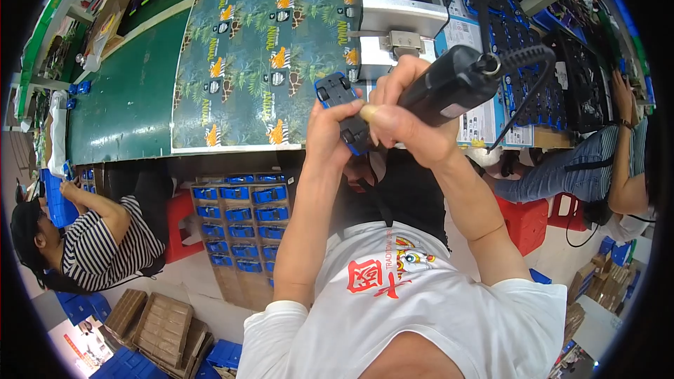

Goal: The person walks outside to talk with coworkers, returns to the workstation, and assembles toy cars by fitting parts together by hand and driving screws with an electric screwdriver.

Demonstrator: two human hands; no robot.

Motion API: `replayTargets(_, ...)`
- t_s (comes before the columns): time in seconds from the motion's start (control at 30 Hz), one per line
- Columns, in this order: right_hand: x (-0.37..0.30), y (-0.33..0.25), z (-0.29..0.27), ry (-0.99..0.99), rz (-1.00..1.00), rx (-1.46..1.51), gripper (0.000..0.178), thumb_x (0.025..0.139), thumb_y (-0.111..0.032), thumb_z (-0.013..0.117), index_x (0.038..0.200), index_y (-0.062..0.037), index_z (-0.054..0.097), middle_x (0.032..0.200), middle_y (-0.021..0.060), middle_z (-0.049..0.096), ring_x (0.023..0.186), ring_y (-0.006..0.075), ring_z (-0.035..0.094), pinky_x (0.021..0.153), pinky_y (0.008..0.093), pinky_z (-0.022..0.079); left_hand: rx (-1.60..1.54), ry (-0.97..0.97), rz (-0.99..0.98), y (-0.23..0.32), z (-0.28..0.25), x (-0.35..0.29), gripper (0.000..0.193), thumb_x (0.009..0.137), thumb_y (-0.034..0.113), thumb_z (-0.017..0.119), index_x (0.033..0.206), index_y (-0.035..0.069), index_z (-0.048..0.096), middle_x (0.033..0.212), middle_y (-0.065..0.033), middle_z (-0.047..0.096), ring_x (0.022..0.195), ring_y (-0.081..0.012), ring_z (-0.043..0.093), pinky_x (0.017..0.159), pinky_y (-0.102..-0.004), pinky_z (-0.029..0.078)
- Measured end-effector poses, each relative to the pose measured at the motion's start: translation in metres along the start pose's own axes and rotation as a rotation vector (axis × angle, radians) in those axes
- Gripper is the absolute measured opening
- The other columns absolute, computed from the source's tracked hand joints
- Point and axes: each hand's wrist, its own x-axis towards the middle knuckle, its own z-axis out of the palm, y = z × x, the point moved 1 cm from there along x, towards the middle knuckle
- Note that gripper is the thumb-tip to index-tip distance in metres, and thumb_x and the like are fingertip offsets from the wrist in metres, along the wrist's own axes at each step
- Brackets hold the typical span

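A blue toy car is turned so its black underside with wheels faces up, above the bench's near edge. My left hand is closed around the car from the near left side. In my right hand is a black corded electric screwdriver, gripped along its body and tilted toward the car. My right thumb lies by the car's middle, close to my left fingertips. The screwdriver's tip is hidden behind my fingers, so I cannot tell whether it touches the car.
An animal-patterned sheet covers part of the green bench. Beyond my hands stands a grey-white machine. Rows of blue-and-black car parts lie right. A divided carton holds blue cars below. People sit left and right.
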Motion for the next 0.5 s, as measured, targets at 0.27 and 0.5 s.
replayTargets(0.27, -0.004, 0.004, -0.001, 0.015, -0.007, 0.125, 0.024, 0.079, -0.005, 0.068, 0.075, -0.0041, 0.044, 0.056, 0.0075, 0.050, 0.045, 0.0130, 0.046, 0.047, 0.0265, 0.042, -0.028, 0.100, -0.058, -0.002, -0.001, 0.005, 0.041, 0.078, -0.007, 0.062, 0.117, 0.003, 0.051, 0.099, -0.0118, 0.061, 0.081, -0.0244, 0.064, 0.070, -0.0395, 0.055)
replayTargets(0.5, -0.008, 0.001, -0.001, 0.000, -0.007, 0.116, 0.024, 0.077, -0.002, 0.069, 0.076, -0.0037, 0.045, 0.059, 0.0077, 0.052, 0.047, 0.0126, 0.048, 0.048, 0.0261, 0.042, 0.008, 0.077, -0.093, 0.001, -0.002, 0.001, 0.036, 0.079, -0.005, 0.062, 0.114, 0.000, 0.054, 0.095, -0.0125, 0.062, 0.081, -0.0237, 0.063, 0.072, -0.0381, 0.055)
